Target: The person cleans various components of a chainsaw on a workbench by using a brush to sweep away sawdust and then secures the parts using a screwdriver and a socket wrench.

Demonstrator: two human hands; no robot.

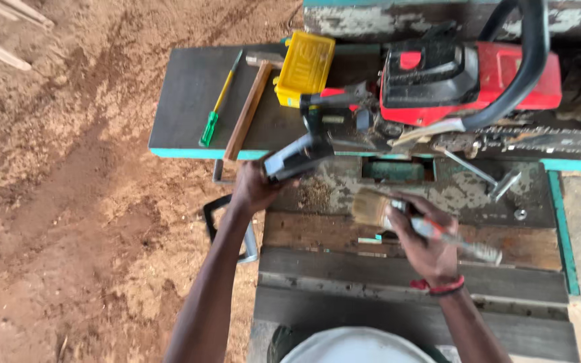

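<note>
**Head view: brush and dark part held over a cluttered workbench**

Head camera looked straight down on a wooden workbench (398, 275) standing on reddish, sawdust-strewn ground (68, 202). The left hand (255, 189) was clamped around a dark grey, boxy part (297, 156), lifting it just at the front edge of the upper shelf, a dark board with turquoise trim (189, 101). The right hand (421, 245) was closed on a paintbrush (374, 207); its pale bristles pointed left, toward the held part but a little apart from it, and its red and grey handle ran out past the fingers to the right. A red band (438, 288) circled that wrist.

On the shelf behind the hands sat a red and black chainsaw (465, 74), its black handle bar arching over the body and its toothed bar (553, 138) stretching off to the right. Just left of the saw stood a yellow plastic box (305, 66). Beside that lay a hammer with a wooden handle (250, 104), head away from the person, and further left a thin screwdriver with a green grip (216, 107), both lying roughly parallel. A metal T-shaped wrench (485, 176) rested on the stained surface below the saw bar, well right of the brush. Whether the dark part touched the shelf edge could not be told.
</note>
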